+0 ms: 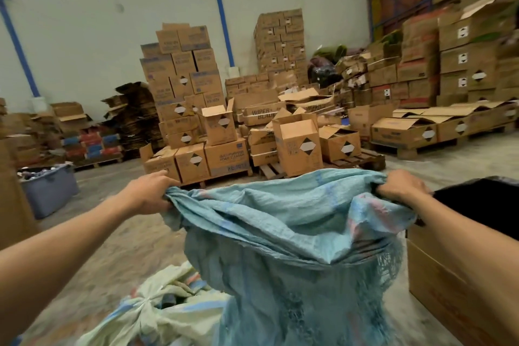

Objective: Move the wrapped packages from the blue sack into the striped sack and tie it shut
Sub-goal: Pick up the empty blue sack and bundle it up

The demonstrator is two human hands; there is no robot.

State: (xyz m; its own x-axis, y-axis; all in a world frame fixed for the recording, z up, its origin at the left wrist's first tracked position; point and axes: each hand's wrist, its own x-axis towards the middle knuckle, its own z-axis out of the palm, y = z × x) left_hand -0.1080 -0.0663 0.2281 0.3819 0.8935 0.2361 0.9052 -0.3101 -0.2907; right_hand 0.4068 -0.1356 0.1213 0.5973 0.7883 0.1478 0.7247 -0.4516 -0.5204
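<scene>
A blue woven sack (295,255) hangs upright in front of me, its mouth stretched wide between both hands. My left hand (150,194) grips the left corner of the rim with curled fingers. My right hand (400,187) grips the right corner the same way. Below and left of it lies a pale striped sack (165,309) on the floor, its top gathered into a knot. No wrapped packages show; the blue sack's inside is hidden by its folded rim.
A large cardboard box (460,289) lined with black plastic stands at my right. A grey plastic tub (49,191) sits at the left. Stacks of cardboard cartons (224,157) on pallets fill the back. Bare concrete floor (118,247) lies between.
</scene>
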